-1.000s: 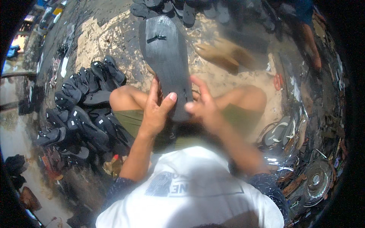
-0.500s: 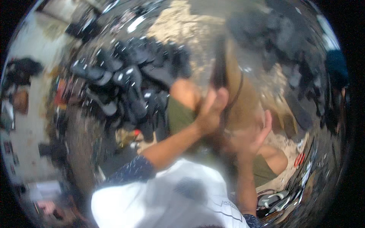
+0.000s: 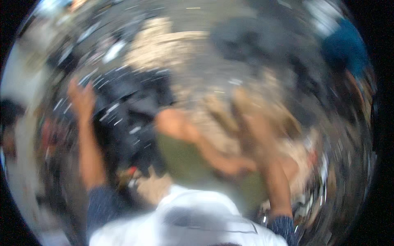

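Observation:
My left hand [image 3: 82, 98] reaches out to the far left, fingers apart, with nothing visible in it. It is at the left edge of a pile of black shoes [image 3: 135, 98], which motion smears. My right hand [image 3: 256, 123] is in front of me, right of centre, above my bent legs. Its fingers are too blurred to make out. Close by it are a long tan-brown piece [image 3: 221, 115] and another brown piece [image 3: 291, 123]. Whether the right hand holds either cannot be told.
Pale scraps [image 3: 152, 49] cover the ground ahead, with a dark heap [image 3: 242, 39] to their right. A person in a teal top [image 3: 347, 49] is at the far right. A small red object [image 3: 132, 170] is near my left knee.
My left hand has left the tan-brown piece both hands were around and swung far left to the black shoes. The view has shifted, and a person has come further into sight at right.

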### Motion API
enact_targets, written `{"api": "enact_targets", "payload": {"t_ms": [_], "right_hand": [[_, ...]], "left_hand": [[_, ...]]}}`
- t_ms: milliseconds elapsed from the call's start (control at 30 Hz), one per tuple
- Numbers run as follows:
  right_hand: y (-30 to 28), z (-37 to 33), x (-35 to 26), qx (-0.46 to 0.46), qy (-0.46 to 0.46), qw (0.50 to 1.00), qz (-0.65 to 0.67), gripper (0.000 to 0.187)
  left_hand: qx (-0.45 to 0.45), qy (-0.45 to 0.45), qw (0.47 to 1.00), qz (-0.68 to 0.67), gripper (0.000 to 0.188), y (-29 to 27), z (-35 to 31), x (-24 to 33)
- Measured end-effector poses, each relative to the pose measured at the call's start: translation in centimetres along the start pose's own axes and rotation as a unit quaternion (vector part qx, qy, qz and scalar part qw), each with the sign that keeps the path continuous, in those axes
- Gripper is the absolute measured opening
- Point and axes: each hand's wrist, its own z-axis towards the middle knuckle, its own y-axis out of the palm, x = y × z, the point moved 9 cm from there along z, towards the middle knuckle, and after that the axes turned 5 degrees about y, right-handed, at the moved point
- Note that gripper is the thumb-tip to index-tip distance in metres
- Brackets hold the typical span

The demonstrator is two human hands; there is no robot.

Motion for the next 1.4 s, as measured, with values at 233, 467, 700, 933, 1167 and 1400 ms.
{"api": "enact_targets", "payload": {"t_ms": [233,467,700,933,1167,1400], "right_hand": [[-17.1,7.2,6.6,0.420,-0.111,0.899,-0.043,0.042],[-33.1,1.0,32.1,0.463,0.326,0.823,-0.043,0.057],[-21.6,1.2,-5.2,0.328,-0.181,0.923,0.082,0.022],[-5.5,-5.1,-6.3,-0.022,-0.077,0.969,0.236,0.026],[1.8,-9.6,-3.9,-0.137,0.060,0.946,0.287,0.036],[4.8,-12.2,-2.3,-0.086,0.021,0.923,0.374,0.071]], "left_hand": [[-0.096,0.094,0.988,-0.079,0.050,-2.4,-2.1,2.1],[-0.221,-0.005,0.855,-0.469,0.042,-0.6,-2.9,15.8],[-0.223,0.168,0.734,-0.619,0.057,-8.4,-0.7,41.4],[-0.403,0.107,0.573,-0.705,0.052,-12.2,-8.2,47.8],[-0.448,-0.020,0.551,-0.704,0.030,-10.9,-16.5,44.1],[-0.448,-0.195,0.476,-0.731,0.027,-11.8,-18.9,42.9]]}}
